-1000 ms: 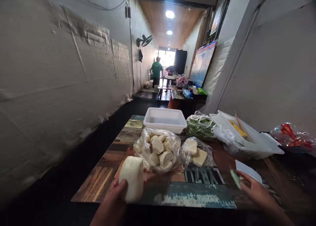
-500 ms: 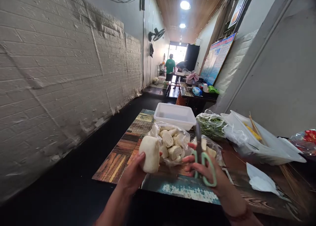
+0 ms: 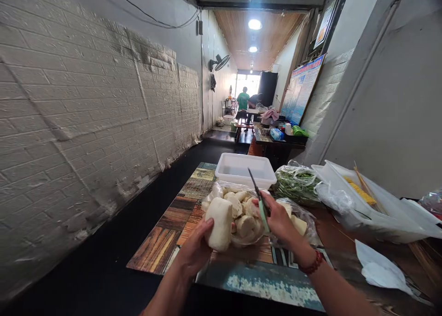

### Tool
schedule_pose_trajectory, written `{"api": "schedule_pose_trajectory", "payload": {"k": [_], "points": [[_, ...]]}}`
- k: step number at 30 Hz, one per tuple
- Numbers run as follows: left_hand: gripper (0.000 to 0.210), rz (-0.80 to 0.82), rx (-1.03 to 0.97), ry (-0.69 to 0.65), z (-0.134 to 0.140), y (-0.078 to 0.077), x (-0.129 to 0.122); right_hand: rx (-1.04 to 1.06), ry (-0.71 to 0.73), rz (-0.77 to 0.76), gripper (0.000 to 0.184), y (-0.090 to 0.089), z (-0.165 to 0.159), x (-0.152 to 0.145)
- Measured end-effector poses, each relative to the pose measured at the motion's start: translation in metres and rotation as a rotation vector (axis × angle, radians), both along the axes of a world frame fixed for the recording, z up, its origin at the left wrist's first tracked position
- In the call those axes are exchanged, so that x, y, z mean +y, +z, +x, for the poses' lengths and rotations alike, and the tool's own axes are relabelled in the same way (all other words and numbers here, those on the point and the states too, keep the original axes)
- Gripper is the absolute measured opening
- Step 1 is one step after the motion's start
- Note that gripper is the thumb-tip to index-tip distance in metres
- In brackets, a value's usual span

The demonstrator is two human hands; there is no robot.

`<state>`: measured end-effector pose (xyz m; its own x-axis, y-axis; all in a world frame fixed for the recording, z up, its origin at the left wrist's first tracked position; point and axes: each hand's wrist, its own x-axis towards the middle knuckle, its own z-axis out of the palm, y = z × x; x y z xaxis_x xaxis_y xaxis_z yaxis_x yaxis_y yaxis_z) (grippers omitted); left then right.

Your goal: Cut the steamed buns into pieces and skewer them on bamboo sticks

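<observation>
Two hands of mine are over the table (image 3: 162, 237), and each one has something in it. My left hand (image 3: 196, 242) holds a fat white roll (image 3: 219, 224) near the left side; my thumb presses its left side and a fingertip peeks out on its right. My right hand (image 3: 278, 219) has its fingers curled around the green handles of the scissors (image 3: 264, 214), with the blades pointing up and far. I can't tell how each finger sits in the handles. A red bracelet (image 3: 311, 263) is on my right wrist.

Just behind the roll is a clear bag of white chunks (image 3: 246, 224). A bag of pale blocks (image 3: 299, 225) lies to the right of it. Farther off stand a white tub (image 3: 235, 180) and, to its right, a bag of greens (image 3: 297, 182).
</observation>
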<state>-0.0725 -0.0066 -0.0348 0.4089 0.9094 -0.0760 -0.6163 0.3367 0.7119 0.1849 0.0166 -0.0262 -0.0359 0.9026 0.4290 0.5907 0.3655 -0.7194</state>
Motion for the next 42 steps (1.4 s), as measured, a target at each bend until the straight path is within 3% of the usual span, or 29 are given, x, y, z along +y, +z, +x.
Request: {"api": "schedule_pose_trajectory", "payload": {"k": [4,10,14,18,23,26,31,37,42], "points": [[0.072,-0.022,0.004,0.041,-0.008,0.003,-0.003,-0.127,-0.171,0.099,0.05,-0.004,0.029,0.023],[0.074,-0.043,0.075,-0.002,0.005,0.003,-0.006,-0.092,-0.201,0.095,0.049,-0.007,0.039,0.04],[0.069,-0.019,0.145,0.012,0.016,0.004,-0.001,-0.053,-0.153,0.093,0.049,0.001,0.029,0.032],[0.068,-0.035,0.186,0.13,0.01,0.005,0.0,0.083,-0.034,0.069,0.053,0.016,0.022,0.016],[0.069,-0.06,0.211,0.101,0.002,0.003,-0.008,0.4,0.152,-0.114,0.061,0.026,0.007,0.002],[0.066,-0.04,0.237,0.054,0.008,0.004,-0.011,0.533,0.238,-0.206,0.062,0.022,-0.01,0.001],[0.064,0.012,0.281,0.081,0.015,0.011,-0.006,0.553,0.295,-0.194,0.057,0.009,-0.024,-0.001],[0.066,-0.047,0.239,0.133,-0.006,0.013,-0.004,0.542,0.249,-0.241,0.053,-0.002,-0.014,-0.013],[0.067,-0.048,0.159,0.148,-0.022,0.009,-0.015,0.432,0.252,-0.282,0.055,-0.013,-0.028,-0.019]]}}
